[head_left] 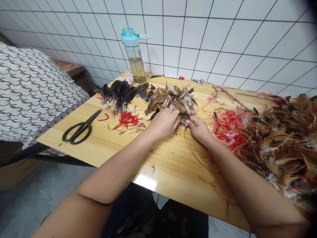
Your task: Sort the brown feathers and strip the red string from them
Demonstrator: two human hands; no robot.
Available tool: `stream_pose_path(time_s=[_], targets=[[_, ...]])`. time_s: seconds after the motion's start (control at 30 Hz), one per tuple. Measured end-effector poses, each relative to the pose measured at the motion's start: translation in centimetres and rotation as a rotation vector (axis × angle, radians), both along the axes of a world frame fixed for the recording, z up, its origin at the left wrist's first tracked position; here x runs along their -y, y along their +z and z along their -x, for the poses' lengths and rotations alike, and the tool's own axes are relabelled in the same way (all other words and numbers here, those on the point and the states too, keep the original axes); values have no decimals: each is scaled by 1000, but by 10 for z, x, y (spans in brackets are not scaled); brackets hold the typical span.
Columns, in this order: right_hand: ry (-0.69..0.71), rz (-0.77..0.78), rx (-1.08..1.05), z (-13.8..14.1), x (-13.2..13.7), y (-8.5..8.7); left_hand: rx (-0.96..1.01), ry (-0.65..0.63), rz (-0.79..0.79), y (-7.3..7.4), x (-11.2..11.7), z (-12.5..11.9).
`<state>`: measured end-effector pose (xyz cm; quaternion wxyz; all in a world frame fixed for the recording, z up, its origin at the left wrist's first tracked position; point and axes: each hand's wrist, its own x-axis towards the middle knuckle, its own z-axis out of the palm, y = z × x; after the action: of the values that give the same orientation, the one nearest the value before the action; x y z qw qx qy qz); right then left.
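My left hand (pixel 165 123) is closed, its fingers pinching a small bunch of feathers (pixel 183 116) by the near edge of the brown feather pile (pixel 170 98). Close on its right, my right hand (pixel 198 128) is closed too, thumb and finger pressed on the lower end of the same bunch. A thin red string (pixel 192 148) trails from the right fingertips down across the table. Left of my hands lies a tangle of short red cords (pixel 128 119). Behind that tangle sit black feathers (pixel 121 94).
Dark-handled scissors (pixel 78 130) rest at the table's left. A water bottle (pixel 136 62) stands at the back near the tiled wall, with a red-and-white marker (pixel 174 77). A large feather heap (pixel 284 142) and red string scraps (pixel 229 127) cover the right side.
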<state>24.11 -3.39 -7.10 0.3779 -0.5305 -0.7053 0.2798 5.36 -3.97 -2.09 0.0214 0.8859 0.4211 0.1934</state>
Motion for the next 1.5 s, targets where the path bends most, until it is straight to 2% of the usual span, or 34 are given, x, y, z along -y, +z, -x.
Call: stream_pose_path(time_s=[0.1, 0.2, 0.33, 0.43, 0.5, 0.57, 0.67, 0.8, 0.9, 1.03, 1.2, 1.3, 1.4, 1.5], targets=[[-40, 10, -72, 0, 0, 0, 74, -2, 45, 1, -2, 3], [-113, 70, -250, 0, 1, 0, 143, 42, 92, 3, -6, 9], [-202, 219, -483, -1, 2, 3, 82, 127, 175, 4, -12, 19], [-282, 192, -556, -2, 1, 5, 79, 111, 130, 3, -12, 21], [-319, 122, -541, -1, 1, 4, 191, 79, 78, 3, -9, 16], [-318, 62, -494, 0, 2, 4, 341, 33, 105, 2, -5, 7], [-273, -5, -396, 5, 6, 3, 568, -3, 276, -2, 2, -8], [-202, -70, -277, 11, 10, 1, 835, 57, 547, -12, 4, -21], [-154, -117, -183, 13, 12, 0, 943, 64, 610, -18, 1, -23], [-83, -102, -180, 14, 12, -1, 965, 63, 602, -18, 0, -21], [58, 25, -406, 17, 11, -4, 872, 93, 500, -17, 0, -20], [27, 22, -397, 17, 11, -3, 834, 52, 478, -17, -1, -19], [-52, -14, -420, 13, 9, -3, 879, 15, 459, -17, -3, -17], [-167, -62, -467, 2, 1, -4, 815, 21, 321, -18, -3, -16]])
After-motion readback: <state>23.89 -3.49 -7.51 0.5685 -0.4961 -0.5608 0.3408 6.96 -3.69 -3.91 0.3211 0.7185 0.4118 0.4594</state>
